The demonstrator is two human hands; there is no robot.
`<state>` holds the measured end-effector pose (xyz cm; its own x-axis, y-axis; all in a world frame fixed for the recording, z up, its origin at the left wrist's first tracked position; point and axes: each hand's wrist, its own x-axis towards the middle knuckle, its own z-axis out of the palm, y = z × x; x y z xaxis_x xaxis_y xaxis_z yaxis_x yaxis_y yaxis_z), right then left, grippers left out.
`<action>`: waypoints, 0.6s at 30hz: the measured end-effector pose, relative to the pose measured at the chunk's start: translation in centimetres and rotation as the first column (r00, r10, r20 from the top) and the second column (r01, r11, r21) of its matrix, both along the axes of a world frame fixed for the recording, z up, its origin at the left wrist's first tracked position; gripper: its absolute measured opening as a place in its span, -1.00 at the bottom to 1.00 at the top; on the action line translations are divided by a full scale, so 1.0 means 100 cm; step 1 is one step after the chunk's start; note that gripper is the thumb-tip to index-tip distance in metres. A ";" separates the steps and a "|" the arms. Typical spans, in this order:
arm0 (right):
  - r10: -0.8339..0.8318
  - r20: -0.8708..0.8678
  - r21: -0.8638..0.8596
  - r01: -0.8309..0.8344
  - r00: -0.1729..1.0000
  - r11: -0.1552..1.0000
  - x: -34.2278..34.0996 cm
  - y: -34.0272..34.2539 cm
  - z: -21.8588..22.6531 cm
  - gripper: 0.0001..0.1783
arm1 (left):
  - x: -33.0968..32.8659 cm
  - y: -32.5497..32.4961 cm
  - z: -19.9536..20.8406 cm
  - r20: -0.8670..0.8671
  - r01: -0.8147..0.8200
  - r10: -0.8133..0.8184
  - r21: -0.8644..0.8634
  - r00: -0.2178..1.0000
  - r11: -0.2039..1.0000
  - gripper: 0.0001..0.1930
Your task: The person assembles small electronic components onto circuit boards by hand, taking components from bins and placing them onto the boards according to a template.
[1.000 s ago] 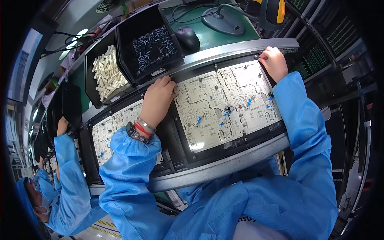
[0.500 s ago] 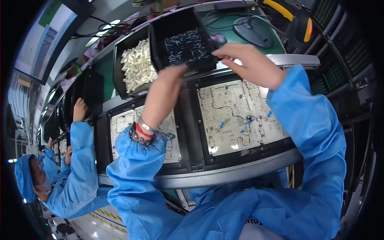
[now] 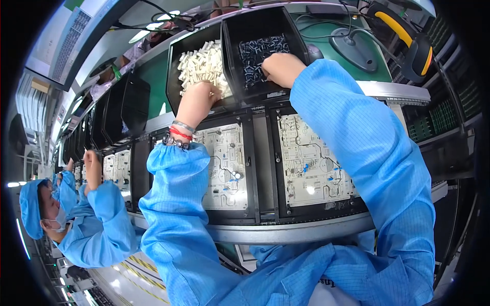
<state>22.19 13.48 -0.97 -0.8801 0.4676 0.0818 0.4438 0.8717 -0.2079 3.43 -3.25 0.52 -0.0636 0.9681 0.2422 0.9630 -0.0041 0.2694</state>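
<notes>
My left hand reaches over the front of a black bin of white tube-shaped parts. Its fingers are bent together against the parts, the tips partly hidden. Beside it, my right hand dips into a second black bin holding many small dark blue-black parts. Those fingers are curled into a pinch; what they hold, if anything, is too small to make out. Below both hands, white circuit boards, one on the left and one on the right, sit in black frames.
A metal rail runs along the near edge. On the green bench behind stand a grey round base and a yellow-black handheld scanner. More black bins line the left, where a co-worker's hand hovers by further boards.
My left hand has moved from in front of the bins to the white parts. My right hand has gone from the dark bin's right side into it. The co-worker's hand has lowered.
</notes>
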 end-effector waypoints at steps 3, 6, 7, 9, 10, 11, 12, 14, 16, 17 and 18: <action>0.160 -0.210 0.411 -0.062 0.964 0.910 0.000 0.001 -0.004 -0.84 | 0.004 -0.001 0.001 -0.093 -0.018 0.017 -0.005 0.996 1.000 -0.91; 0.115 -0.439 0.173 -0.042 0.891 0.984 0.003 -0.002 -0.002 -0.85 | 0.008 0.001 0.002 -0.069 0.041 -0.038 0.050 0.997 0.998 -0.93; 0.069 -0.421 0.055 -0.050 0.905 0.997 0.008 -0.004 0.005 -0.86 | 0.013 0.001 0.005 -0.060 0.103 -0.098 0.088 0.993 0.991 -0.94; 0.070 -0.490 -0.002 -0.081 0.869 0.997 0.016 -0.004 0.015 -0.86 | 0.016 0.003 0.003 0.008 0.105 -0.105 0.050 0.994 0.993 -0.95; 0.068 -0.559 -0.052 -0.117 0.827 0.992 0.021 -0.003 0.019 -0.86 | 0.017 0.004 0.002 0.074 0.107 -0.107 0.015 0.991 0.994 -0.95; 0.095 -0.608 -0.095 -0.190 0.788 0.977 0.028 0.000 0.023 -0.85 | 0.017 0.006 0.003 0.088 0.114 -0.113 -0.005 0.990 0.993 -0.95; 0.061 -0.624 -0.190 -0.227 0.779 0.955 0.038 -0.003 0.030 -0.88 | 0.017 0.004 0.003 0.069 0.125 -0.124 -0.016 0.990 0.992 -0.96; 0.030 -0.604 -0.357 -0.303 0.797 0.883 0.061 -0.015 0.050 -0.91 | 0.011 -0.002 0.006 0.114 0.118 -0.111 -0.054 0.987 0.992 -0.95; 0.003 -0.572 -0.427 -0.301 0.820 0.852 0.093 -0.020 0.060 -0.90 | 0.015 0.001 0.011 0.131 0.081 -0.068 -0.097 0.989 0.992 -0.96; -0.010 -0.552 -0.487 -0.313 0.834 0.815 0.109 -0.024 0.058 -0.87 | 0.020 0.001 0.010 0.174 0.075 -0.053 -0.120 0.983 0.990 -0.95; -0.015 -0.548 -0.489 -0.305 0.836 0.817 0.125 -0.027 0.055 -0.87 | 0.023 0.003 0.011 0.205 0.066 -0.038 -0.135 0.978 0.989 -0.95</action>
<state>34.65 10.81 4.53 -0.8416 0.4429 0.3090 0.0107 0.5858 -0.8104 5.74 -2.99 1.64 -0.0458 0.9948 0.0908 0.8884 -0.0010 0.4590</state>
